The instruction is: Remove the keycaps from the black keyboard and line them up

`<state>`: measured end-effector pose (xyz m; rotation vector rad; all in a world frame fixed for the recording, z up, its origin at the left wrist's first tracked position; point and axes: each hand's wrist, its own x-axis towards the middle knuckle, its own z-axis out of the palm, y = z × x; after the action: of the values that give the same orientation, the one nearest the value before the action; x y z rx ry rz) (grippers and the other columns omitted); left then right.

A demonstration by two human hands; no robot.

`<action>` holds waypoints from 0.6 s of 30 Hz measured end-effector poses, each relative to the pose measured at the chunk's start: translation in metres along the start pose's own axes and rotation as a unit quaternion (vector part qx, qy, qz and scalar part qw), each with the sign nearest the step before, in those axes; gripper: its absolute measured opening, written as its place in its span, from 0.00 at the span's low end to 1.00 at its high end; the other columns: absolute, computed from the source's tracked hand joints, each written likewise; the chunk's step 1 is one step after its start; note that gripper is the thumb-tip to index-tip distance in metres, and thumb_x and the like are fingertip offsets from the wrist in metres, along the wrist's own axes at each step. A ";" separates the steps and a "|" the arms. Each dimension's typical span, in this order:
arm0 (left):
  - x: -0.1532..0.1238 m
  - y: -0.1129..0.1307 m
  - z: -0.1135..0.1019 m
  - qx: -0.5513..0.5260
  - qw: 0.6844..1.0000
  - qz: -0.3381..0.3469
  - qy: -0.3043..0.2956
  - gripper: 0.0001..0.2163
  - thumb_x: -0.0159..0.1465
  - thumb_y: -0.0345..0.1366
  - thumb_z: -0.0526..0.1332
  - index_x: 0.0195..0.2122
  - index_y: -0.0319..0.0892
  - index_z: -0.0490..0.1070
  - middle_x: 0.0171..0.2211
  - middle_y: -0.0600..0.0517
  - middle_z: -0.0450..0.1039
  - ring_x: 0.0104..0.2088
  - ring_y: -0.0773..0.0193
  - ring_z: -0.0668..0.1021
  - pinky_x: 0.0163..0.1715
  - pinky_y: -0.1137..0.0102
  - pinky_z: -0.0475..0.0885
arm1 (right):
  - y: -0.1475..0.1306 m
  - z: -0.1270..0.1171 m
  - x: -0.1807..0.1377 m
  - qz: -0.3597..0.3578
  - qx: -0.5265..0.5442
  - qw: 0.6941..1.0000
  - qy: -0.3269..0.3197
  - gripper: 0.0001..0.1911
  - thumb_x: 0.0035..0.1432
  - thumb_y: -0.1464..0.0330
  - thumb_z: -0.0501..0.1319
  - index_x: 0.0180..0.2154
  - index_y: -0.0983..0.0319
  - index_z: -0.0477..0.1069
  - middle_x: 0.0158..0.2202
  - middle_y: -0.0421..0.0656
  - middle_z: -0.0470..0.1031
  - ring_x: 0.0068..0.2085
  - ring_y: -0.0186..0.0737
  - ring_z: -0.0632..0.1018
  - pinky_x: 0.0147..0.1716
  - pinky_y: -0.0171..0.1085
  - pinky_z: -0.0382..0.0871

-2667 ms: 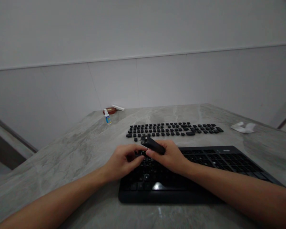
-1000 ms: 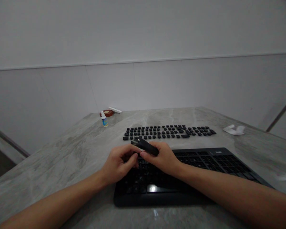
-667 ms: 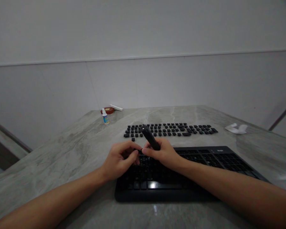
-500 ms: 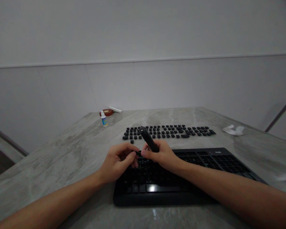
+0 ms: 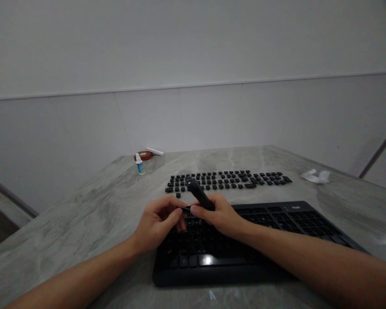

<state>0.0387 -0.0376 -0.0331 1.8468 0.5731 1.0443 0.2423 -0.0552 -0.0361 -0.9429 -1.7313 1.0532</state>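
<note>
Small black key (image 5: pixel 187 210), by the look of it, between both hands, above the left part of the keyboard (image 5: pixel 225 278); probably light, stiff, smooth, easy to drop, best pinched by its edges; left hand (image 5: pixel 159 219) pinches one end, thumb against forefinger; right hand (image 5: pixel 220 214) wraps a black tool (image 5: pixel 199 193), likely rigid, fingertips at the key's other end; keyboard's pale corner mark unreadable; loose keys (image 5: pixel 250 186) beyond, no legends legible; bottle (image 5: pixel 140 166) label blue and yellow, unreadable.
</note>
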 end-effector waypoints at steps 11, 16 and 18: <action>0.002 0.001 0.002 -0.004 1.000 -0.005 0.012 0.06 0.65 0.34 0.60 0.37 0.36 0.71 0.23 0.52 0.74 0.21 0.68 0.77 0.24 0.74 0.74 | -0.002 0.001 -0.001 0.019 -0.062 0.998 0.011 0.23 0.56 0.52 0.58 0.23 0.65 0.65 0.22 0.37 0.52 0.26 0.32 0.56 0.24 0.34 0.49; 0.001 0.002 0.002 0.006 1.000 -0.008 0.028 0.05 0.64 0.33 0.60 0.36 0.36 0.72 0.23 0.52 0.74 0.22 0.67 0.77 0.23 0.74 0.74 | -0.001 0.001 -0.002 0.015 -0.057 0.998 0.015 0.22 0.56 0.53 0.58 0.23 0.65 0.66 0.22 0.38 0.53 0.26 0.32 0.56 0.25 0.34 0.49; 0.000 0.001 0.001 0.011 0.999 -0.009 0.031 0.06 0.64 0.33 0.60 0.36 0.36 0.72 0.23 0.52 0.74 0.22 0.67 0.77 0.24 0.74 0.73 | -0.001 0.000 -0.002 0.009 -0.054 0.998 0.013 0.21 0.57 0.55 0.58 0.24 0.66 0.69 0.22 0.38 0.55 0.26 0.33 0.58 0.26 0.34 0.51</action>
<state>0.0400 -0.0385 -0.0322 1.8300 0.6379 1.0903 0.2424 -0.0571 -0.0360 -1.0370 -1.7767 0.9628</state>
